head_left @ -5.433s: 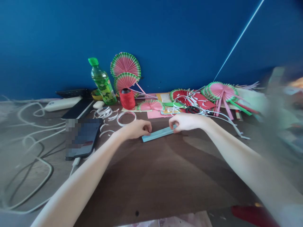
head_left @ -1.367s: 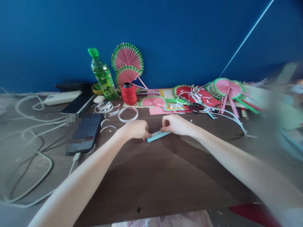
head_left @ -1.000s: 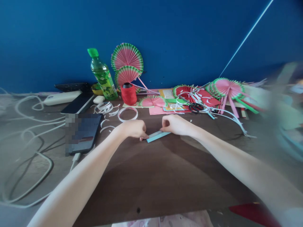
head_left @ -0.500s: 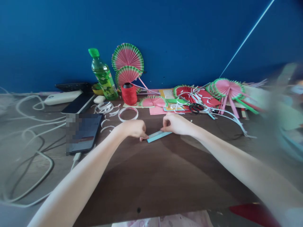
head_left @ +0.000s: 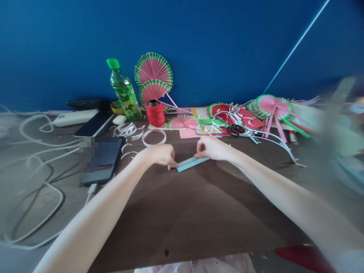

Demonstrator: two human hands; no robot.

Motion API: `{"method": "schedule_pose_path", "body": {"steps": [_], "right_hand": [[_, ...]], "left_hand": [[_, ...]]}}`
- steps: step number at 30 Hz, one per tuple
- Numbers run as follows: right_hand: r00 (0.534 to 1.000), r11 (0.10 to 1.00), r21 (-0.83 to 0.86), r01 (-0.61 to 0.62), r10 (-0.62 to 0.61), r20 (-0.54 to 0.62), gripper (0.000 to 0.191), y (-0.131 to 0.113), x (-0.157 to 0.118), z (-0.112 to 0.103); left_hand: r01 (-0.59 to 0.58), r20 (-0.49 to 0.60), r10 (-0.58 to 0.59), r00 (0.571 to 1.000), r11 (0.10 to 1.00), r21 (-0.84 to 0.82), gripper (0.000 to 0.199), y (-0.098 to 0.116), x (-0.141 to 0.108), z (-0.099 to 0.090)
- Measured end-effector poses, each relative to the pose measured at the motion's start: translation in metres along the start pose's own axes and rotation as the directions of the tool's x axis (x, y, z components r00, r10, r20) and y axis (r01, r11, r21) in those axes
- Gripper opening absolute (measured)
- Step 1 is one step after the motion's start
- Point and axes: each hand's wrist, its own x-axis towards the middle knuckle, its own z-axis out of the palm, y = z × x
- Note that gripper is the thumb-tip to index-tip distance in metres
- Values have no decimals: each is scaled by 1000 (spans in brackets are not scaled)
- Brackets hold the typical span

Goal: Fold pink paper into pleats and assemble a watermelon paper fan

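A narrow light-blue paper strip [head_left: 190, 164] lies slantwise on the dark brown table between my hands. With fingers curled in, my left hand [head_left: 164, 155] grips the strip's left end at its fingertips. My right hand [head_left: 209, 148] pinches the strip along its upper edge, toward the right end. A paler band runs along the strip's upper side; whether it is a fold or tape I cannot tell. Beyond my left hand sits a roll of tape [head_left: 145, 142], with curled white scraps [head_left: 128, 154] beside it.
Against the blue wall stand a green bottle [head_left: 125, 93], pleated pink-and-green paper fans [head_left: 153, 70] and a red thread spool [head_left: 155, 114]. Black scissors [head_left: 236, 130] lie among papers and white strips. At left are a phone [head_left: 104, 161] and loose white cables [head_left: 61, 195].
My right hand has shifted slightly to the right along the strip, and a bit more of the strip shows. My left hand has stayed in place.
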Motion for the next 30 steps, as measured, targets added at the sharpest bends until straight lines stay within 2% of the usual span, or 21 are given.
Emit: {"method": "schedule_pose_path", "body": {"steps": [9, 16, 17, 19, 22, 26, 30], "right_hand": [[999, 993, 116, -34, 29, 45, 16, 12, 6, -3], [996, 991, 124, -43, 33, 78, 10, 14, 6, -6], [996, 992, 122, -43, 33, 77, 10, 14, 6, -6], [997, 993, 116, -38, 30, 66, 10, 13, 5, -7], [999, 994, 108, -24, 20, 38, 9, 9, 3, -6], [1000, 990, 139, 5, -4, -3, 10, 2, 0, -2], [998, 983, 176, 48, -39, -52, 9, -3, -1, 2]], "left_hand": [[9, 21, -9, 1000, 1000, -21, 26, -2, 0, -1], [9, 80, -8, 997, 1000, -5, 22, -5, -2, -7], [19, 60, -19, 998, 1000, 8, 22, -7, -4, -10], [54, -53, -52, 997, 998, 29, 22, -11, -6, -16], [124, -305, -103, 947, 991, 52, 21, -19, -9, -22], [239, -344, -188, 920, 965, 111, 23, -27, -5, -19], [261, -416, -176, 892, 952, 157, 29, -37, 3, -12]]}}
